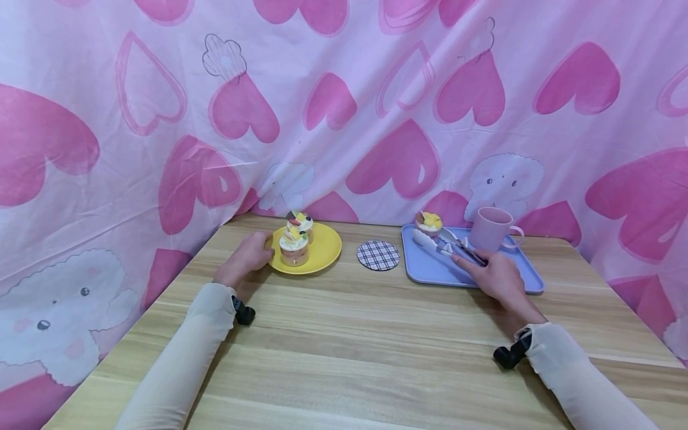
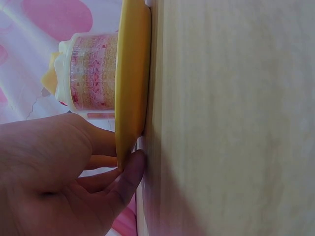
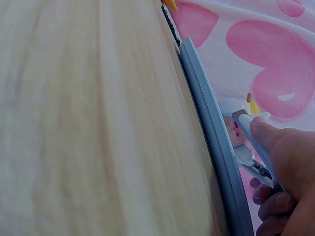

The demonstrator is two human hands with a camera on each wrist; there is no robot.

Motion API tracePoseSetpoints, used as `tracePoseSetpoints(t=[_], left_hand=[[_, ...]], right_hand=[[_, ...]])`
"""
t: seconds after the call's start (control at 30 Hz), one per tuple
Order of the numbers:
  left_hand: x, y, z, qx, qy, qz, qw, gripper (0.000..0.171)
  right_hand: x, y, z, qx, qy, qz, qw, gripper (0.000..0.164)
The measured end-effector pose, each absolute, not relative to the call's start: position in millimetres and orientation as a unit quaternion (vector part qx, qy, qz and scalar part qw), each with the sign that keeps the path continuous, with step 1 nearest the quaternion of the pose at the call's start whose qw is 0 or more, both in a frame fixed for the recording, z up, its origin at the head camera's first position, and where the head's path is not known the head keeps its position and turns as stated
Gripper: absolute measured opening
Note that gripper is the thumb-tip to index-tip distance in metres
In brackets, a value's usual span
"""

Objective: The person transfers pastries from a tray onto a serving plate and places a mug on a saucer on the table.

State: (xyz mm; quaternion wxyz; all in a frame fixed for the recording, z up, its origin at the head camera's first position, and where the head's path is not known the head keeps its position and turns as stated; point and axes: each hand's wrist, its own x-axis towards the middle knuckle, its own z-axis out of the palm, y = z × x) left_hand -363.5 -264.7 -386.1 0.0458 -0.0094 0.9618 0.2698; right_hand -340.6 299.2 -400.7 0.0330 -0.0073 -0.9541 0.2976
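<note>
My left hand pinches the near-left rim of a yellow plate, thumb under the edge and fingers above it in the left wrist view. Two small cake cups stand on that plate, the front cake cup topped with cream and fruit. On the right, my right hand grips a pair of tongs over a blue tray. The tongs' spread tips reach toward a third cake cup at the tray's back left corner, overlapping it in the right wrist view.
A pink mug stands at the back of the tray, its handle to the right. Between plate and tray lies a round checked coaster. A pink heart-print curtain hangs behind the wooden table.
</note>
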Motion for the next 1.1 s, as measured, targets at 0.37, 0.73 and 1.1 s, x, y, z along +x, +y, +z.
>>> tracePoseSetpoints(t=[0.37, 0.73, 1.1], left_hand=[[-364, -264, -386, -0.006, 0.965, 0.26, 0.041, 0.061], [-362, -263, -384, -0.012, 0.961, 0.27, 0.053, 0.061], [-362, -264, -386, -0.008, 0.962, 0.268, 0.048, 0.061]], right_hand=[[-341, 303, -401, -0.013, -0.953, 0.298, 0.05, 0.112], [-339, 296, -395, -0.017, -0.942, 0.334, 0.021, 0.115], [-336, 288, -395, 0.029, -0.944, 0.325, 0.05, 0.106]])
